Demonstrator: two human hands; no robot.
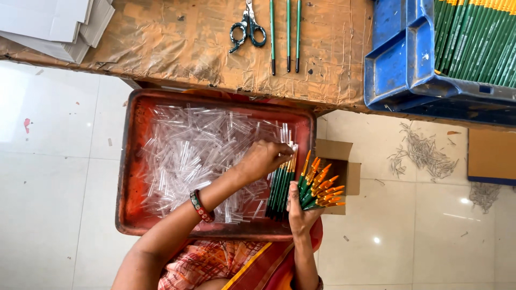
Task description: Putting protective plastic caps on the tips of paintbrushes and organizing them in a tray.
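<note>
My right hand (301,210) grips a fanned bunch of green brushes with orange tips (317,185) over the right edge of a red tray (127,161). My left hand (264,157), with a red bangle on its wrist, pinches a clear plastic cap at the tip of one brush in a second group of green brushes (280,185) held in the same bunch. The tray rests on my lap and is full of clear plastic caps (188,156).
A paper-covered table (177,48) lies ahead with scissors (247,27), three green brushes (286,35) and stacked white cards (54,24). A blue crate (403,64) holds several green brushes. A small cardboard box (344,161) sits under the bunch; shavings (424,153) litter the tiled floor.
</note>
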